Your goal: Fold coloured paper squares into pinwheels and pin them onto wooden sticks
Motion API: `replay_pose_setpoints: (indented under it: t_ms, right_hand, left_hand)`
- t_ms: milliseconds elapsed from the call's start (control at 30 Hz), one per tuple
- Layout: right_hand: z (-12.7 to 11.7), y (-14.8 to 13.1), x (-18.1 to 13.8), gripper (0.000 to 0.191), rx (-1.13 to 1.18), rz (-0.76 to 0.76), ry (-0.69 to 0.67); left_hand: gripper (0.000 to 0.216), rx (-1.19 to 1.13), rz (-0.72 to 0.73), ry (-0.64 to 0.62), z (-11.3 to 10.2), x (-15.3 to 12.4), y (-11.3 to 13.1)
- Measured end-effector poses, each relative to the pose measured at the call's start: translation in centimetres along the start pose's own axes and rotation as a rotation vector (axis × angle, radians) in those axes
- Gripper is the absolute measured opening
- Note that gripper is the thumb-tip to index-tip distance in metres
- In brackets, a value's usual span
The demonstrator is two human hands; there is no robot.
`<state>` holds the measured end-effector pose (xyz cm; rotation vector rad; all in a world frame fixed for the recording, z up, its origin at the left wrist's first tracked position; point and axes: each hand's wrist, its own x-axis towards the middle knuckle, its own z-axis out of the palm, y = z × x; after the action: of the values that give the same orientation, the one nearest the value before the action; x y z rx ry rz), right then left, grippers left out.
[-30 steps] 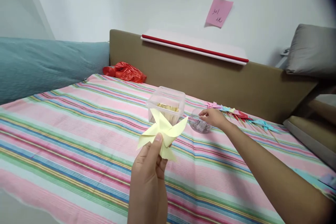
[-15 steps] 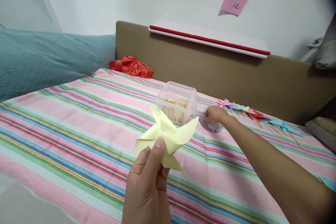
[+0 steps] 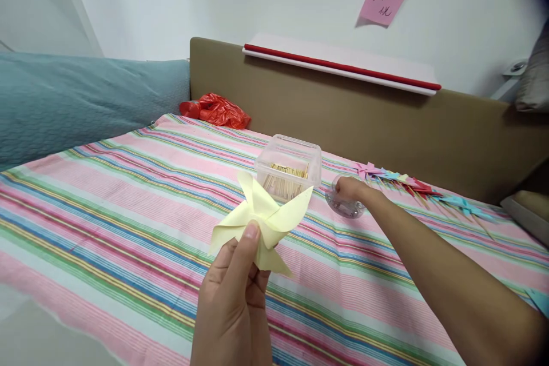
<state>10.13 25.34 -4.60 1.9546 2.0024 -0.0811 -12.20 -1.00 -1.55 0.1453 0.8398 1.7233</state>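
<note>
My left hand [image 3: 234,303] is closed on a pale yellow paper pinwheel [image 3: 262,218], its thumb pressed on the centre, held up above the striped cloth. My right hand [image 3: 350,187] reaches out to a small clear round container [image 3: 343,204] and its fingers curl into it; what they pinch, if anything, is hidden. Just left of that stands a clear square box of wooden sticks [image 3: 289,170], partly behind the pinwheel.
A striped pink, green and blue cloth [image 3: 128,211] covers the surface. Several finished coloured pinwheels on sticks [image 3: 412,186] lie in a row at the right, by a tan headboard [image 3: 343,114]. A red plastic bag [image 3: 217,110] lies at the back left, next to a teal blanket [image 3: 77,97].
My right hand has gone from above the round container down into it. The view has shifted to the right and my left hand with the pinwheel has drifted slightly left.
</note>
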Motion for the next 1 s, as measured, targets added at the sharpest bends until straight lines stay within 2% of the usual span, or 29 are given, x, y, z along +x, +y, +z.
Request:
replay_pose_setpoints:
  t_ms: [100, 200, 267, 333, 400, 500, 600, 733, 833, 900, 1000]
  right_hand:
    - [-0.2, 0.3, -0.1, 0.029, 0.028, -0.013, 0.05]
    - [-0.9, 1.6, -1.2, 0.028, 0.063, -0.018, 0.163]
    - [-1.0, 3.2, -3.1, 0.026, 0.088, -0.022, 0.263]
    - [-0.2, 5.4, -6.4, 0.02, 0.118, -0.033, 0.347]
    - [2.0, 7.9, -10.5, 0.012, 0.152, -0.039, 0.379]
    - [6.7, 11.2, -17.0, 0.012, 0.207, 0.01, 0.355]
    - [11.1, 13.2, -21.5, 0.013, 0.275, 0.065, 0.36]
    - [14.4, 14.5, -24.1, 0.021, 0.403, 0.103, 0.45]
    - [15.8, 14.6, -25.5, 0.039, 0.474, 0.122, 0.544]
    - [16.7, 14.0, -26.5, 0.046, 0.486, 0.1, 0.573]
    - [18.3, 12.0, -27.6, 0.047, 0.462, 0.034, 0.566]
  left_hand:
    - [0.021, -0.013, -0.002, 0.002, 0.1, 0.0, -0.2]
    - [0.024, -0.025, -0.003, 0.027, 0.5, -0.3, -0.5]
    - [0.026, -0.028, -0.006, 0.032, 0.9, -0.6, -0.7]
    - [0.026, -0.02, -0.023, 0.022, 1.4, -1.0, -0.9]
    - [0.024, -0.002, -0.047, 0.006, 1.7, -1.3, -1.4]
    - [0.018, 0.035, -0.057, -0.063, 2.0, -1.7, -2.6]
    - [0.02, 0.075, -0.019, -0.134, 2.3, -1.9, -4.1]
    - [0.024, 0.127, -0.02, -0.188, 3.2, -2.5, -5.9]
    - [0.027, 0.173, -0.036, -0.231, 3.8, -3.0, -7.1]
    - [0.03, 0.198, -0.047, -0.244, 4.1, -3.1, -7.9]
    - [0.031, 0.225, -0.056, -0.247, 4.4, -3.1, -9.0]
